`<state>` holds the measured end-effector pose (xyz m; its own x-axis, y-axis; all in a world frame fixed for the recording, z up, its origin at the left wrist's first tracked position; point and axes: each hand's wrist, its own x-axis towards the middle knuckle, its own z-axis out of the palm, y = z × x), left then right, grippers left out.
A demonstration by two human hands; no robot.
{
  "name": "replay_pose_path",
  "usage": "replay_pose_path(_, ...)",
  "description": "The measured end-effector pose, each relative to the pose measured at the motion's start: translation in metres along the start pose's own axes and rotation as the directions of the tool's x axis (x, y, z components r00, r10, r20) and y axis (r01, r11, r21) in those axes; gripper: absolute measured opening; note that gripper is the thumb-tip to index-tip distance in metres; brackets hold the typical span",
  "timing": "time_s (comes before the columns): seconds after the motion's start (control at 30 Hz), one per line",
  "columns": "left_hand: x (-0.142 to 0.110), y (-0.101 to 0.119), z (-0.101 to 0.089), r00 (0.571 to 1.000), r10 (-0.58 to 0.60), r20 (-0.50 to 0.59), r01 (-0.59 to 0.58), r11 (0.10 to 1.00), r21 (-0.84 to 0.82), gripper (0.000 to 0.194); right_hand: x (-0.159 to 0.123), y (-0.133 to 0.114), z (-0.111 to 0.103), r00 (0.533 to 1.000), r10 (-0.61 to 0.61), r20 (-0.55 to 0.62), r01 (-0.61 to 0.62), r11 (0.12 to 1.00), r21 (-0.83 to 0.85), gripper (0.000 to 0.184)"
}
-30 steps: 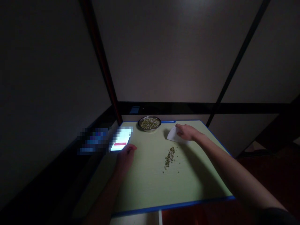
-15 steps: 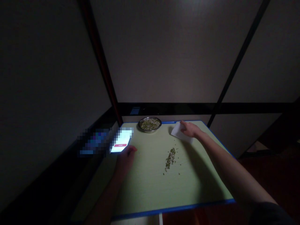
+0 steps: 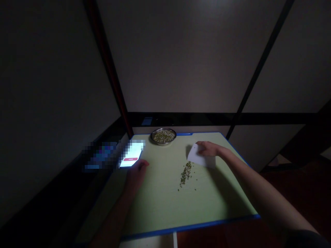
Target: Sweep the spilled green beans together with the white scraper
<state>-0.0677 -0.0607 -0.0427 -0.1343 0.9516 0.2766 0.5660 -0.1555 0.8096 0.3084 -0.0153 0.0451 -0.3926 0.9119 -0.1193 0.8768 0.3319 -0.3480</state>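
Observation:
My right hand [image 3: 208, 148] is closed on a sheet of white paper [image 3: 201, 160], held tilted over the table with its lower left corner by the top of the spilled beans. These small green and brownish beans [image 3: 185, 174] lie in a loose streak, with a few strays to the right. At the left, my left hand [image 3: 138, 169] rests with fingers curled and nothing visible in them, right beside a lit phone [image 3: 130, 156]. A round metal dish [image 3: 163, 143] at the back holds many green and whitish beans.
All of this is on a pale green table [image 3: 155, 203] with a blue edge [image 3: 196, 226]. Behind it rises a panelled wall or cabinet [image 3: 176, 69] with a dark glossy strip. A dark reflective surface [image 3: 100, 156] borders the left side. The room is dim.
My right hand has brought the paper down and towards me, closer to the top of the bean streak. My left hand stays by the phone. The view has shifted slightly.

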Motion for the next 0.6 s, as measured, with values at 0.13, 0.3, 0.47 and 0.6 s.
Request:
replay_pose_path(0.13, 0.001, 0.000, 0.001, 1.000, 0.015, -0.013, -0.015, 1.000, -0.012, 0.019, -0.019, -0.008, 0.012, 0.999, -0.024, 0.037, 0.020, 0.996, 0.088, 0.046)
replay_pose_path(0.3, 0.000, -0.001, 0.001, 1.000, 0.025, -0.005, -0.025, 1.000, -0.013, 0.020, -0.043, -0.023, 0.027, 0.998, -0.037, 0.051, 0.029, 0.986, 0.163, 0.045)
replay_pose_path(0.47, -0.001, 0.004, 0.000, 1.000, 0.000, -0.007, 0.000, 1.000, -0.012, 0.019, -0.065, -0.037, 0.033, 0.995, -0.073, 0.065, 0.052, 0.958, 0.282, 0.043)
replay_pose_path(0.6, -0.002, 0.009, -0.002, 1.000, -0.013, 0.000, 0.013, 1.000, 0.007, 0.018, -0.075, -0.037, 0.024, 0.998, -0.065, 0.022, 0.055, 0.954, 0.293, 0.045)
